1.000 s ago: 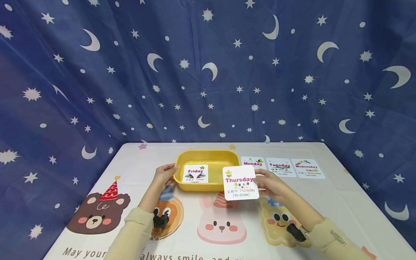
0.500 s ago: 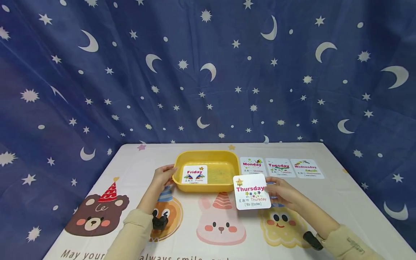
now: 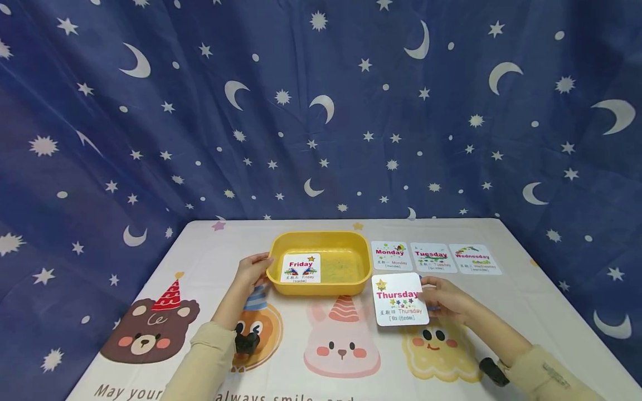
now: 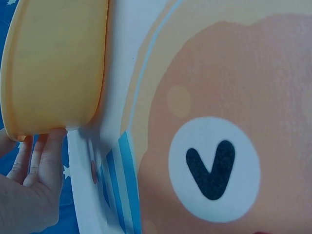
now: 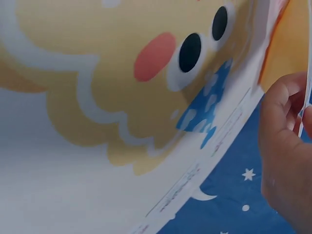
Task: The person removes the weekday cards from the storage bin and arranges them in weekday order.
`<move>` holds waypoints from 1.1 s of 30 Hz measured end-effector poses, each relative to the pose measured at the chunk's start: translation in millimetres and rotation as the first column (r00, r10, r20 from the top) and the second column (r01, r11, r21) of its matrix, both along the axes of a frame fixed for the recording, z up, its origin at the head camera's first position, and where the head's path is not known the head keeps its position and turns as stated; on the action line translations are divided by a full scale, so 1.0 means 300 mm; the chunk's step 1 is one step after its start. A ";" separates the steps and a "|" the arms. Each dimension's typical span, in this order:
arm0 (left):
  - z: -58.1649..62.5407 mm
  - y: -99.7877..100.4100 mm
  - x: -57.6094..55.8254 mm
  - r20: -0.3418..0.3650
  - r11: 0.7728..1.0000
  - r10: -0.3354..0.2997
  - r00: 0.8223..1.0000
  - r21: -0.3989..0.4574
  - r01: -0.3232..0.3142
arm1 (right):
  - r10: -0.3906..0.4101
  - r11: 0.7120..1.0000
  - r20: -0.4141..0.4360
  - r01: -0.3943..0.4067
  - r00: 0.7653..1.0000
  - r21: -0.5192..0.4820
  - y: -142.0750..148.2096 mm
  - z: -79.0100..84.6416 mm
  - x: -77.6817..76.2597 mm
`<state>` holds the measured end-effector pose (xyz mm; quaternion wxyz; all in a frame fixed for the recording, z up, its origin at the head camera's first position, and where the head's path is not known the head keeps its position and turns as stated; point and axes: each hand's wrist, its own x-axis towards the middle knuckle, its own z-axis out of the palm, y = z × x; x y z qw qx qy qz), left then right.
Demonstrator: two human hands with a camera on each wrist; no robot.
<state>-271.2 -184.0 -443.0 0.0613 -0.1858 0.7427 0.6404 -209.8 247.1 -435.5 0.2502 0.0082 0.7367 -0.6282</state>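
Note:
A white Thursday card (image 3: 400,312) is pinched at its right edge by my right hand (image 3: 447,301), just in front of the Monday card (image 3: 391,262). In the right wrist view, that hand (image 5: 287,141) has the card edge-on between thumb and fingers. On the left, my left hand (image 3: 252,273) grips the left end of a yellow plastic tray (image 3: 346,288). The left wrist view has the fingers (image 4: 50,156) against the tray's outer wall (image 4: 53,73) and the thumb near the rim. Inside the tray lies a Friday card (image 3: 301,269), on the left side.
Right of Monday, in the same row, lie a Tuesday card (image 3: 433,258) and a Wednesday card (image 3: 475,260). The white tablecloth (image 3: 531,312) has cartoon animal prints. A blue curtain (image 3: 321,111) with moons and stars hangs behind the table.
My right hand has carried the Thursday card right and toward me, from over the tray's right end to in front of the Monday card, uncovering it. The left hand and tray stay put.

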 end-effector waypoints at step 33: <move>-0.002 -0.001 0.000 -0.001 1.000 0.013 1.000 0.018 -0.013 | -0.132 0.891 -0.164 0.190 0.978 0.413 -0.008 -0.106 -0.092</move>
